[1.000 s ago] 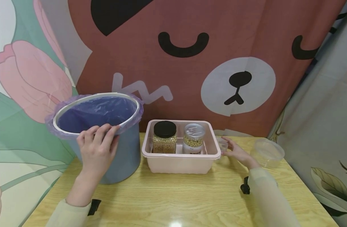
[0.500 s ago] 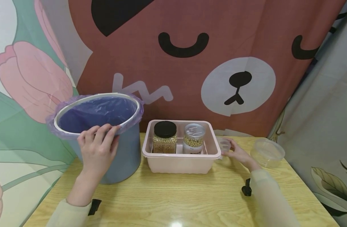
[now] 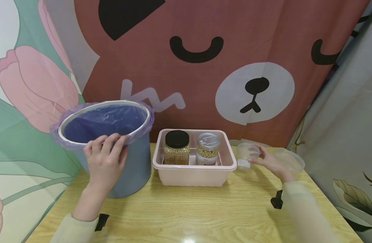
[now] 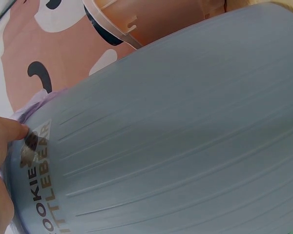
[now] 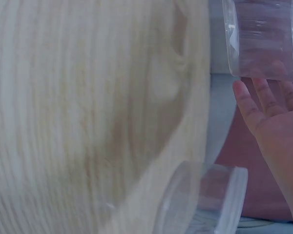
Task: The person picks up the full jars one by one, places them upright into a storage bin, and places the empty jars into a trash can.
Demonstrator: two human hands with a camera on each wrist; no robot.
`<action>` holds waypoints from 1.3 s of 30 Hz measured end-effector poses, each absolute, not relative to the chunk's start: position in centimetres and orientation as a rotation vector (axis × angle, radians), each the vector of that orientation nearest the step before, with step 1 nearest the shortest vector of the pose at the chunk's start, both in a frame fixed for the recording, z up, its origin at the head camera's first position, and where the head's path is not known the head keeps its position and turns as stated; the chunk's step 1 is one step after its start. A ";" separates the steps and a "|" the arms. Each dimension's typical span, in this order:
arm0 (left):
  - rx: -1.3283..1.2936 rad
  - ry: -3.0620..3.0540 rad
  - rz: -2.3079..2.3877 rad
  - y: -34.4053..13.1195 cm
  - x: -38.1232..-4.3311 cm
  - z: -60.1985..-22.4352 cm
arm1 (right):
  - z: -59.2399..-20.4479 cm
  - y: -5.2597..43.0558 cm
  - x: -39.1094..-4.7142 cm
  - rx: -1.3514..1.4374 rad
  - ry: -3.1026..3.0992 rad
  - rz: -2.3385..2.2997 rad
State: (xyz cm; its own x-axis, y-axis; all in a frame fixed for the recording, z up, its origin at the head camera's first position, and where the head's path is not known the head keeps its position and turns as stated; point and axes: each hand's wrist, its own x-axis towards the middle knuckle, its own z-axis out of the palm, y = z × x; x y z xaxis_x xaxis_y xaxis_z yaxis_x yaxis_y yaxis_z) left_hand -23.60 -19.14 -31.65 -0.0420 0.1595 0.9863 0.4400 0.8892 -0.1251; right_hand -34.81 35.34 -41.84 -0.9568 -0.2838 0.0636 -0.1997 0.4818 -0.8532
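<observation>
At the left of the head view stands a blue trash bin (image 3: 131, 168) with a white rim ring and a purple bag liner (image 3: 113, 118). My left hand (image 3: 105, 157) grips its near rim, fingers over the edge and thumb (image 4: 14, 129) against the outer wall by a bear label. Behind the right end of the pink basket (image 3: 193, 175), my right hand (image 3: 271, 163) holds a clear plastic jar (image 3: 248, 151) with a white patch low on it. In the right wrist view the fingers lie along the side of this see-through jar (image 5: 263, 41), which stands out above the tabletop.
Inside the basket are a black-lidded jar (image 3: 177, 148) of pale grains and a silver-lidded can (image 3: 207, 148) of greenish beans. A round clear container (image 3: 292, 162) sits at the right, beyond the right hand. A printed bear curtain (image 3: 198, 87) hangs along the table's (image 3: 186, 209) back edge.
My right hand has moved right and slightly up, bringing the clear jar out from behind the basket's right end. The left hand keeps its grip on the bin's rim.
</observation>
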 end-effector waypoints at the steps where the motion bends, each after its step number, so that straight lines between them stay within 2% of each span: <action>1: -0.475 -1.615 -0.240 -19.1 -23.6 -31.6 | -41.5 35.5 -34.7 -0.413 2.636 -1.487; 9: -0.475 -1.611 -0.233 -19.2 -23.8 -31.7 | -37.7 36.0 -33.5 -0.368 2.712 -1.411; 22: -0.474 -1.630 -0.223 -19.4 -23.8 -32.2 | -31.3 34.2 -33.0 -0.459 2.796 -1.414; 32: -0.472 -1.622 -0.224 -19.4 -23.7 -32.2 | -26.2 29.6 -33.3 -0.614 2.750 -1.556; 39: -0.478 -1.612 -0.230 -19.3 -23.7 -32.1 | -22.9 25.0 -33.0 -0.609 2.740 -1.569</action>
